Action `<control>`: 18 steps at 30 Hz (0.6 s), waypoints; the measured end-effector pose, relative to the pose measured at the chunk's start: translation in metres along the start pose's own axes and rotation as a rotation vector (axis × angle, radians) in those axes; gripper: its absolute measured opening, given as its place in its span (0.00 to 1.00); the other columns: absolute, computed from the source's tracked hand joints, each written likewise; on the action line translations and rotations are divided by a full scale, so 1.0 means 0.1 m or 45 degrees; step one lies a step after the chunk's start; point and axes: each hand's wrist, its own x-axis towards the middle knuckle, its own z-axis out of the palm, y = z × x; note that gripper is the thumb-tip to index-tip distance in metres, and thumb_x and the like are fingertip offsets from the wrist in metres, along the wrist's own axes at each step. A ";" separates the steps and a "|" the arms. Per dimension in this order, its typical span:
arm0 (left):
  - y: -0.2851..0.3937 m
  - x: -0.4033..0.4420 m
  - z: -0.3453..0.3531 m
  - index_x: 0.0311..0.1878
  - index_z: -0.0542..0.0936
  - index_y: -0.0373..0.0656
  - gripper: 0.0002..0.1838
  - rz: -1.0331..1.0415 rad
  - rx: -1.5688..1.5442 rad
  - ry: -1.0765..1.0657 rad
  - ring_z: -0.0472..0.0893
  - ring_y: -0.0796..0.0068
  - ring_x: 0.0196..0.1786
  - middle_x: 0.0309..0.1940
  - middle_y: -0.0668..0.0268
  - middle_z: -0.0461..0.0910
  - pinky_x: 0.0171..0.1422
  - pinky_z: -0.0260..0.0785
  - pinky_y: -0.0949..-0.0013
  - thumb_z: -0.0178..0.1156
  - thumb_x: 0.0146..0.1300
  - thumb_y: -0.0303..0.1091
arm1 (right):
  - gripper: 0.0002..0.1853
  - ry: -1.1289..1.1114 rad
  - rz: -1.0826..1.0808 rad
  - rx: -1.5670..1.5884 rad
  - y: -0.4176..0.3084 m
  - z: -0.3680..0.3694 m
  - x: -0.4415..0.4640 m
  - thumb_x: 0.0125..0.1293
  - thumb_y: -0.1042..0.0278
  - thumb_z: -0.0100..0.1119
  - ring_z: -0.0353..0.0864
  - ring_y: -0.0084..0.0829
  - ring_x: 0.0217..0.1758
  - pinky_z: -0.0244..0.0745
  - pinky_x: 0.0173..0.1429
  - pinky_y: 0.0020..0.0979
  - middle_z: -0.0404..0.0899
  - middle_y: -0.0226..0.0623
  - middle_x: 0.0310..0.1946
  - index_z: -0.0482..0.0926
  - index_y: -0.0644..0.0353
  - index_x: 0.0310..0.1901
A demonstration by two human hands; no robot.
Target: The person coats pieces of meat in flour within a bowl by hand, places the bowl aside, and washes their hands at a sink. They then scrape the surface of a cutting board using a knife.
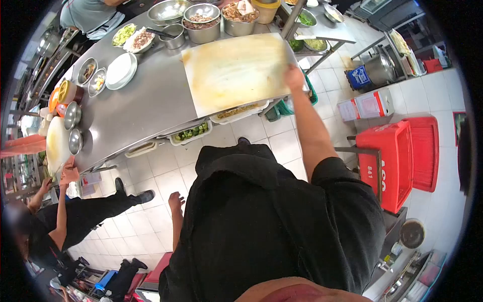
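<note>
My right hand (pixel 294 78) is at the right edge of a large, stained white cutting board (pixel 234 73) on the steel table. Motion blurs its fingers, and a dim grey smear lies beside them on the board, so what it holds, if anything, is unclear. Low at my left side hangs my left hand (pixel 176 202), away from the table, fingers loosely bent and apart with nothing in them. Behind the board stand a steel pot of cooked meat (pixel 240 14) and a pot of chopped meat (pixel 202 31).
Left along the steel table (pixel 143 103) are stacked white plates (pixel 121 70), a bowl of chopped greens (pixel 124 35) and small steel bowls (pixel 73 116). Below sits a tray of broccoli (pixel 191 133). A co-worker (pixel 60 221) stands at the left end. Red crates (pixel 385 163) stand right.
</note>
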 end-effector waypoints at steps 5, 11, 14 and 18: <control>-0.48 0.09 -0.07 0.40 0.76 0.42 0.10 0.232 0.157 0.001 0.81 0.63 0.34 0.33 0.61 0.78 0.33 0.75 0.63 0.55 0.56 0.33 | 0.18 0.066 -0.158 0.233 -0.12 -0.35 -0.41 0.66 0.59 0.46 0.79 0.57 0.43 0.74 0.46 0.50 0.80 0.55 0.38 0.77 0.61 0.49; -0.90 0.20 -0.02 0.28 0.76 0.48 0.07 0.953 1.244 -0.162 0.80 0.58 0.37 0.30 0.63 0.81 0.40 0.74 0.60 0.61 0.45 0.36 | 0.18 -0.243 -0.685 0.357 -1.26 -0.18 -1.60 0.68 0.56 0.46 0.79 0.54 0.32 0.74 0.39 0.50 0.78 0.54 0.27 0.77 0.48 0.54; -0.83 0.50 -0.15 0.33 0.77 0.44 0.05 1.180 1.274 -0.260 0.80 0.63 0.33 0.30 0.63 0.79 0.33 0.74 0.62 0.58 0.53 0.32 | 0.17 -0.320 -0.504 0.308 -1.06 -0.11 -1.35 0.67 0.56 0.46 0.79 0.55 0.33 0.75 0.40 0.49 0.79 0.54 0.27 0.78 0.48 0.53; -0.05 0.24 0.01 0.42 0.76 0.41 0.10 0.216 0.085 -0.034 0.79 0.68 0.32 0.32 0.64 0.76 0.30 0.72 0.66 0.56 0.58 0.33 | 0.15 0.077 -0.159 0.140 0.03 -0.23 -0.37 0.65 0.59 0.47 0.80 0.56 0.35 0.76 0.38 0.51 0.80 0.54 0.31 0.78 0.48 0.51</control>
